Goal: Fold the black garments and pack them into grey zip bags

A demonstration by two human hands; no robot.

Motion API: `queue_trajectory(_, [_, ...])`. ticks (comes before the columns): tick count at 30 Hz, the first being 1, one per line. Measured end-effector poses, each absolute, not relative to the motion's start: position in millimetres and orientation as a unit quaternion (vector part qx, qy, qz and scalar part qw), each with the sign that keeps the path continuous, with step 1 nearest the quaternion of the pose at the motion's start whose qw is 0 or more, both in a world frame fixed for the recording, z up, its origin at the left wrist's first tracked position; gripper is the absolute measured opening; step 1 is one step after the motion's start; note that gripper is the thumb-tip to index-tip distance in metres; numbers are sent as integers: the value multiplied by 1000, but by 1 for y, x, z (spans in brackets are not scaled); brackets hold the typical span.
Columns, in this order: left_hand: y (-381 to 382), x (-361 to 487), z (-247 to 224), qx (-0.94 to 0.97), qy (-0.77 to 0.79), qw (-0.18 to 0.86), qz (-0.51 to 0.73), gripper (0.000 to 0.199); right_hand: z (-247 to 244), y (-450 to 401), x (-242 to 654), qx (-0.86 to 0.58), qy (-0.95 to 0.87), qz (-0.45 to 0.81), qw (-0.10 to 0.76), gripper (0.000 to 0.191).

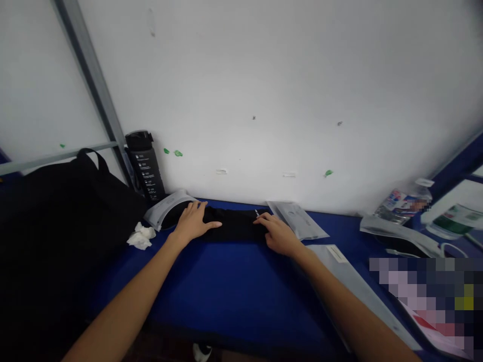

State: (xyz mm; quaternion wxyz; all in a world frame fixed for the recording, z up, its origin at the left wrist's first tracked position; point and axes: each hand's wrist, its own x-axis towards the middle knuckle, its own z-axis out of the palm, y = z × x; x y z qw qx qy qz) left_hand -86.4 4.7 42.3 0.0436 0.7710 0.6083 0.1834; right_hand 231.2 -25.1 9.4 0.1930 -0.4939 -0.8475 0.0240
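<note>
A folded black cloth (238, 226) lies as a long flat strip across the far part of the blue table, with small white lettering near its right end. Resting on its left end is my left hand (191, 222), thumb stretched out over the fabric and fingers spread toward the wall. My right hand (278, 234) has its fingers curled and closed on the right end, beside the lettering. A frosted plastic pouch (177, 198) with something black inside sits just beyond my left hand. Behind my right hand lies a second frosted pouch (298, 220).
Left, a large black bag (49, 216), a crumpled tissue (141, 236) and a dark water bottle (145, 168) stand on the blue table (226, 286). Right, a large frosted bag (350, 281), another pouch (400, 236) and clear plastic bottles (405, 203). A white wall (241, 90) rises behind.
</note>
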Motion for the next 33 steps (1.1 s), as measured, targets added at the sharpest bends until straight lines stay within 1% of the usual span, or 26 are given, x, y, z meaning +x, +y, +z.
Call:
queue_trajectory(1, [5,-87,42,774,603,44,187,88,10,-25,232,-499,-844,24,197,62])
queue_trajectory(4, [3,-84,41,804,560,72,189,68,9,-25,233,-511,-834,16,205,64])
queue_trajectory(6, [2,-81,40,814,545,88,181,61,9,-25,233,-526,-828,-1,195,64])
queue_trajectory(7, [1,-80,39,812,550,84,179,62,10,-25,232,-537,-822,-14,190,62])
queue_trajectory(9, [0,-79,36,794,577,65,181,73,12,-25,232,-552,-810,-38,196,57])
queue_trajectory(11, [0,-81,35,770,609,61,182,85,15,-26,230,-536,-809,-48,235,52])
queue_trajectory(13, [0,-82,34,759,624,70,174,90,17,-30,226,-488,-829,-31,273,48])
queue_trajectory(15, [0,-81,34,762,624,65,162,89,18,-35,219,-433,-863,17,261,47])
queue_trajectory(18, [-3,-78,38,752,640,51,151,88,16,-43,207,-395,-896,96,181,54])
queue_trajectory(20, [-6,-76,41,730,665,68,141,90,15,-45,202,-397,-897,124,151,56])
queue_trajectory(26, [-11,-77,43,703,684,135,138,101,17,-45,201,-403,-890,141,161,53])
queue_trajectory(30, [-7,-81,39,723,641,171,192,94,20,-47,199,-409,-887,130,172,50])
queue_trajectory(33, [-2,-82,39,719,615,192,261,90,21,-49,197,-412,-883,118,194,48])
